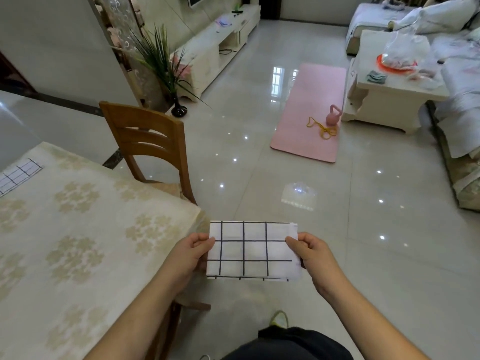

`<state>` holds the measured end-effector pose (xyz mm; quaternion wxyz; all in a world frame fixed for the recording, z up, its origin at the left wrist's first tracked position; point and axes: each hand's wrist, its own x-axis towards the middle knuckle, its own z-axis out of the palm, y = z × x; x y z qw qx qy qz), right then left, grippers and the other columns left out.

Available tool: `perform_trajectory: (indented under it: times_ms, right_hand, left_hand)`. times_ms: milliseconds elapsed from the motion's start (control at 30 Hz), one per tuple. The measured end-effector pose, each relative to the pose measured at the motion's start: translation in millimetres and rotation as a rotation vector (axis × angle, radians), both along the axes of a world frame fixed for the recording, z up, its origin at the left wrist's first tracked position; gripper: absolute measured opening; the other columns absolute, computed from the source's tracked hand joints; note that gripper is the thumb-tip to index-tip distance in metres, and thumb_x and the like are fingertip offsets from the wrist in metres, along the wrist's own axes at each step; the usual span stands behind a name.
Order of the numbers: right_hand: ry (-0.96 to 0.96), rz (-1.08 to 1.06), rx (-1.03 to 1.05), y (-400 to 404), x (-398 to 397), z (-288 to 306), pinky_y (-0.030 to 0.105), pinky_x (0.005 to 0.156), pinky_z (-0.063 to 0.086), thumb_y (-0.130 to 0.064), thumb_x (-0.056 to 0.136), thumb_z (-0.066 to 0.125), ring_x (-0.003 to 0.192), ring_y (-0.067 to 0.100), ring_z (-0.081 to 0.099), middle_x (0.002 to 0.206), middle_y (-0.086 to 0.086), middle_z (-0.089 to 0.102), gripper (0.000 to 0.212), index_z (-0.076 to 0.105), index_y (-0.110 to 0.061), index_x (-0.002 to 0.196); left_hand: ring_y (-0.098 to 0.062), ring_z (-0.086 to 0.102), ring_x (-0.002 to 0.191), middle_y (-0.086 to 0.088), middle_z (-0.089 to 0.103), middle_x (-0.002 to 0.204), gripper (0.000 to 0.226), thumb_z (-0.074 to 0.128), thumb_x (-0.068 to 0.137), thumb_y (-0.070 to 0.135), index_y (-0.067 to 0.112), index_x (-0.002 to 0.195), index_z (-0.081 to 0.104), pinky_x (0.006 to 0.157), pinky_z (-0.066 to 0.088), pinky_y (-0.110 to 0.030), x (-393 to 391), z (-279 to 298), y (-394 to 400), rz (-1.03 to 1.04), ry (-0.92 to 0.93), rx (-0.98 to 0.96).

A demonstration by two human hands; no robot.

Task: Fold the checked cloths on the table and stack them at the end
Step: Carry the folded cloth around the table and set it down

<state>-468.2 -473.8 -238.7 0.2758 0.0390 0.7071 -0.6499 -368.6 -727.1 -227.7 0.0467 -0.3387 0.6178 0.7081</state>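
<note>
A folded white cloth with black checks [253,252] is held in the air above the floor, just right of the table's corner. My left hand [191,254] pinches its left edge and my right hand [313,253] pinches its right edge, thumbs on top. The cloth is a small flat rectangle with several layers showing at its upper right corner. Another checked cloth [18,175] lies flat on the table [85,229] at its far left edge, partly cut off by the frame.
The table wears a cream cloth with a pale floral pattern. A wooden chair [153,146] stands at its far side. Glossy tiled floor [337,242] spreads to the right, with a pink mat [310,110], a kettlebell [333,116] and a white coffee table [392,97] further back.
</note>
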Motion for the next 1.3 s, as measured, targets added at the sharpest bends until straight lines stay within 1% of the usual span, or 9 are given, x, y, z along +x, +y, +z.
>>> perform_trajectory:
  times_ms: [100,233,333,400,700,833,900,1167,1300]
  right_hand:
    - [0.002,0.051,0.012,3.3,-41.2,5.5,0.034,0.067,0.049,-0.017,0.093,0.064,0.070,0.020,0.061,0.078,0.011,0.066,0.012,0.070,-0.011,0.084]
    - [-0.002,0.120,0.024,-2.0,-86.2,9.4,0.034,0.066,0.054,-0.022,0.092,0.065,0.070,0.018,0.065,0.081,0.011,0.070,0.015,0.072,-0.009,0.087]
    - [0.007,0.136,0.047,-14.3,-109.9,6.7,0.044,0.075,0.052,-0.043,0.080,0.071,0.075,0.022,0.061,0.083,0.020,0.066,0.031,0.072,-0.013,0.087]
    - [-0.008,0.117,0.032,-26.6,-125.4,3.7,0.044,0.077,0.052,-0.037,0.086,0.070,0.077,0.023,0.065,0.087,0.019,0.071,0.025,0.073,-0.013,0.088]
    - [-0.019,0.179,0.032,-99.5,-210.0,0.2,0.012,0.048,0.039,-0.017,0.093,0.064,0.050,0.005,0.053,0.058,-0.009,0.062,0.020,0.068,-0.012,0.074]
    - [0.033,0.207,0.078,-136.4,-248.2,17.7,0.011,0.044,0.033,-0.013,0.095,0.062,0.040,-0.002,0.043,0.043,-0.016,0.048,0.049,0.053,-0.026,0.049]
    - [0.051,0.210,0.091,-153.3,-266.3,24.6,0.011,0.044,0.034,-0.012,0.094,0.062,0.039,-0.001,0.043,0.042,-0.016,0.047,0.052,0.051,-0.025,0.045]
    - [0.041,0.223,0.048,-208.4,-323.3,24.7,0.010,0.045,0.039,-0.015,0.094,0.062,0.044,0.000,0.049,0.047,-0.015,0.053,0.032,0.057,-0.017,0.062]
    - [0.009,0.266,0.051,-232.8,-358.2,21.0,0.026,0.063,0.050,-0.024,0.093,0.065,0.064,0.013,0.063,0.068,-0.003,0.068,0.020,0.068,-0.014,0.076]
  left_hand:
    - [-0.030,0.049,0.078,-0.019,0.061,0.090,0.015,0.059,0.095,0.013,-0.001,0.100,0.062,0.059,0.039,-0.032,-31.4,5.2,6.0,0.033,0.016,0.019]
    - [-0.015,0.062,0.061,-0.010,0.068,0.078,0.009,0.057,0.096,0.011,0.004,0.096,0.063,0.055,0.051,-0.027,-62.1,9.4,8.3,0.078,0.015,0.006]
    - [-0.024,0.060,0.072,-0.015,0.067,0.088,0.015,0.057,0.096,0.012,0.001,0.103,0.065,0.055,0.049,-0.026,-80.9,6.5,2.8,0.136,-0.001,0.015]
    - [-0.023,0.062,0.071,-0.014,0.069,0.088,0.015,0.058,0.096,0.013,0.002,0.103,0.066,0.054,0.050,-0.025,-95.1,4.4,-2.6,0.196,-0.013,0.032]
    - [-0.023,0.070,0.082,-0.012,0.075,0.099,0.019,0.062,0.094,0.020,0.010,0.109,0.069,0.065,0.055,-0.031,-168.9,-12.2,-69.0,0.274,-0.009,0.063]
    - [-0.004,0.057,0.051,0.008,0.062,0.058,0.015,0.062,0.094,0.019,0.011,0.106,0.066,0.046,0.044,-0.018,-204.2,-9.9,-101.6,0.291,0.001,0.041]
    - [-0.005,0.054,0.053,0.011,0.056,0.056,0.017,0.064,0.093,0.022,0.014,0.108,0.066,0.046,0.042,-0.017,-221.4,-9.1,-117.4,0.302,-0.007,0.024]
    - [-0.010,0.059,0.061,0.004,0.062,0.065,0.011,0.063,0.094,0.020,0.017,0.103,0.067,0.052,0.047,-0.020,-276.0,-5.2,-170.0,0.344,0.033,-0.010]
    - [-0.018,0.070,0.076,-0.004,0.074,0.086,0.010,0.060,0.095,0.021,0.018,0.102,0.068,0.064,0.054,-0.026,-300.4,-11.8,-187.3,0.366,0.004,-0.032]
